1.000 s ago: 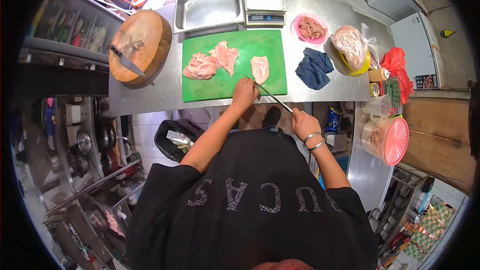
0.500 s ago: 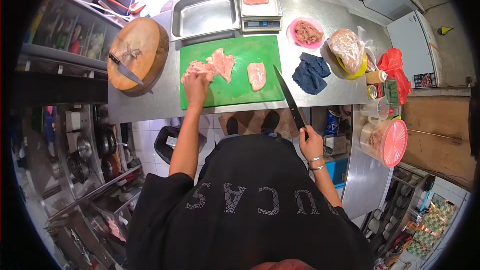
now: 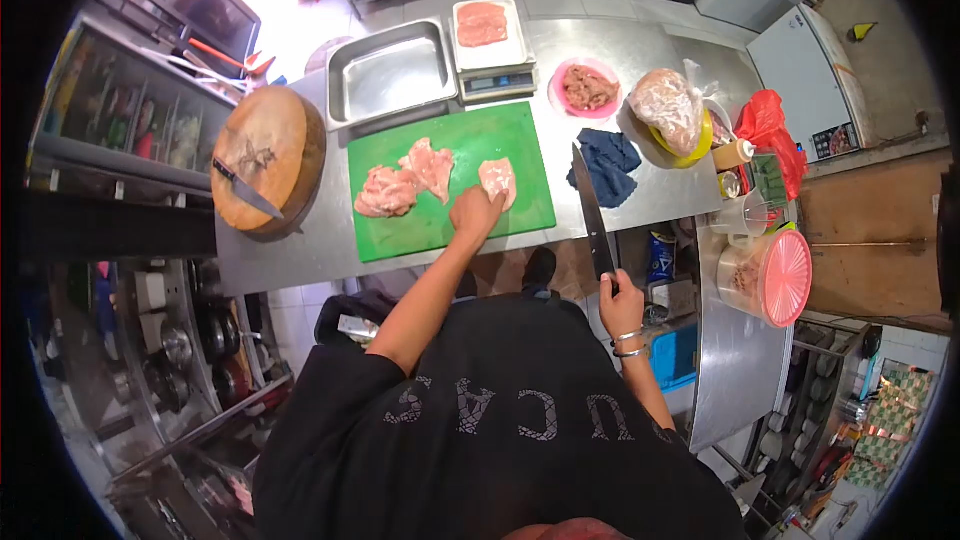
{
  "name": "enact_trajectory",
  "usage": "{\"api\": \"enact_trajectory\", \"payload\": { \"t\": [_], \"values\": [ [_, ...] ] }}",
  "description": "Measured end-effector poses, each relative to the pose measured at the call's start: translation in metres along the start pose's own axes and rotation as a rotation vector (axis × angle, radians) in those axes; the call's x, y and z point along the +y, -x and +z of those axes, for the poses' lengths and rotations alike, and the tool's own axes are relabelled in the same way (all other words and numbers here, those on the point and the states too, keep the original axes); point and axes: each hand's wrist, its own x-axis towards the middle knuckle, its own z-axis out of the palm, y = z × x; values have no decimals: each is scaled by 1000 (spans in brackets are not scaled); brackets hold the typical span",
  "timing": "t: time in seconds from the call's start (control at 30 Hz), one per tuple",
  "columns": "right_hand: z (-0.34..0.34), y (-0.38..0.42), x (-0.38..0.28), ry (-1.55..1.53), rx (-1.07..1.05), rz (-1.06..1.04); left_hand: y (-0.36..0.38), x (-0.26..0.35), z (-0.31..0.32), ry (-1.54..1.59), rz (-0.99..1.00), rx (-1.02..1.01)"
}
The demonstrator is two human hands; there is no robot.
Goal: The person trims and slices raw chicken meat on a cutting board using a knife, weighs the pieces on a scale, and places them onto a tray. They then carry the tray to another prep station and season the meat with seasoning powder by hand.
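On the green cutting board (image 3: pixel 470 220) lie pieces of raw, pale pink meat that looks like chicken. My left hand (image 3: pixel 477 217) is at the single flat chicken piece (image 3: pixel 497 176) on the right, its closed fingers gripping the lower edge. Two more portions, a bunched one (image 3: pixel 386 192) and a spread one (image 3: pixel 430 168), sit on the board's left half. My right hand (image 3: pixel 622 304) is wrapped round the black handle of a long knife (image 3: pixel 594 215). The blade points away from me, right of the board, its tip by a dark blue cloth (image 3: pixel 608 168).
A round wooden block (image 3: pixel 262 140) at left carries a second knife (image 3: pixel 248 190). Behind the board stand a steel tray (image 3: pixel 390 70) and a scale (image 3: pixel 498 82) with meat on a white tray. A pink plate (image 3: pixel 560 105) of meat and a bagged bundle (image 3: pixel 665 105) are at right.
My left hand has let go of the bunched meat on the left and moved right to the single piece. The knife has shifted slightly right, towards the cloth. The view has turned a little.
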Motion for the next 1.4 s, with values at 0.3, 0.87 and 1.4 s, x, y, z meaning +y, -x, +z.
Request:
{"api": "enact_trajectory", "payload": {
  "t": [0.3,0.87,1.4],
  "values": [
    [4,24,16,21,33,82,-23,-3,39,232,163,191],
    [-4,30,22,25,122,157,-203,107,-147,82,817,81],
    [-1,27,28,83,142,264,-273,34,-62,-444,861,77]
  ]
}}
